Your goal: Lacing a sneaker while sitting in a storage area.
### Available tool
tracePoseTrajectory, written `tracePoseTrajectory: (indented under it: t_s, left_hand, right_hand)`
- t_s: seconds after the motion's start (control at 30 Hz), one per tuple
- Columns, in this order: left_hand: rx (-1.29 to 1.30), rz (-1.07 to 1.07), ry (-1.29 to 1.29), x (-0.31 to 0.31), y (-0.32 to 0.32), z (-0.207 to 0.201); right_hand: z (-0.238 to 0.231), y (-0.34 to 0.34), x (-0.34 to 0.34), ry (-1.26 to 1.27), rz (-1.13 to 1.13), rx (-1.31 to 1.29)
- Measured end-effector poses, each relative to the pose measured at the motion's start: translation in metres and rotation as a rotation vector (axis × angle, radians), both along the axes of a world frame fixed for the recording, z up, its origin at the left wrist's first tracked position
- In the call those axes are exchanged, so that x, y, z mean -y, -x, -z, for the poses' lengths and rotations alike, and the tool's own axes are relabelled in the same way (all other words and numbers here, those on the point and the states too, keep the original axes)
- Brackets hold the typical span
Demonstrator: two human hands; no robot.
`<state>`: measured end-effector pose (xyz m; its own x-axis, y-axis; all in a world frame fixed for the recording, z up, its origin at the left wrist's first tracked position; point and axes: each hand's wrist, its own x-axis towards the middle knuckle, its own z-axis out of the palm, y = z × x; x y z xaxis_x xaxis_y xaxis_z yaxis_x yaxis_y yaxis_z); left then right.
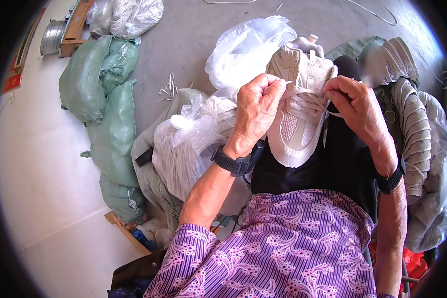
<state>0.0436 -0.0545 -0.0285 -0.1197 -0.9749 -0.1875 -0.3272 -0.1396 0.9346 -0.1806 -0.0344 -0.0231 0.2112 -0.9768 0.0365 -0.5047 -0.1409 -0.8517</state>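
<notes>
A cream-coloured sneaker (295, 141) rests over my black-clad lap, its toe toward me and its tongue at the far end. A pale shoelace (305, 103) crosses the lower part of its lacing area. On the shoe's left side my left hand (260, 104) is closed in a pinch, with a short white lace tip sticking out past the thumb. My right hand (356, 107) is closed at the shoe's right side, its thumb and fingers pinched on the lace by the eyelets. A loose length of lace hangs below those fingers.
To my left are a clear plastic bag of pale laces (184, 136) and stuffed green woven sacks (115, 134). An empty-looking plastic bag (243, 47) lies on the grey floor beyond the shoe. Nested pale shoe pieces (413, 131) stand in a row at my right, beside more plastic wrapping (432, 218).
</notes>
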Motion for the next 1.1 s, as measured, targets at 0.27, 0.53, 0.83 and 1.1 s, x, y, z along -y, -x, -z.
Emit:
tracePoseTrajectory:
  t_s: [0.27, 0.53, 0.83, 1.1]
  left_hand:
    - [-0.062, -0.022, -0.028, -0.0015, 0.0006, 0.0045]
    - [-0.035, -0.035, -0.029, -0.0006, 0.0028, 0.0026]
    - [0.046, 0.004, 0.048, -0.0031, 0.0014, 0.0032]
    - [-0.019, -0.047, 0.05, -0.0027, 0.0062, 0.0051]
  right_hand:
    - [0.0007, -0.0005, 0.0, -0.007, 0.013, 0.001]
    - [-0.0006, -0.0019, -0.001, -0.009, 0.024, -0.005]
    - [-0.0018, -0.0021, -0.0015, -0.008, 0.024, 0.011]
    - [-0.002, -0.003, -0.002, -0.01, 0.025, 0.023]
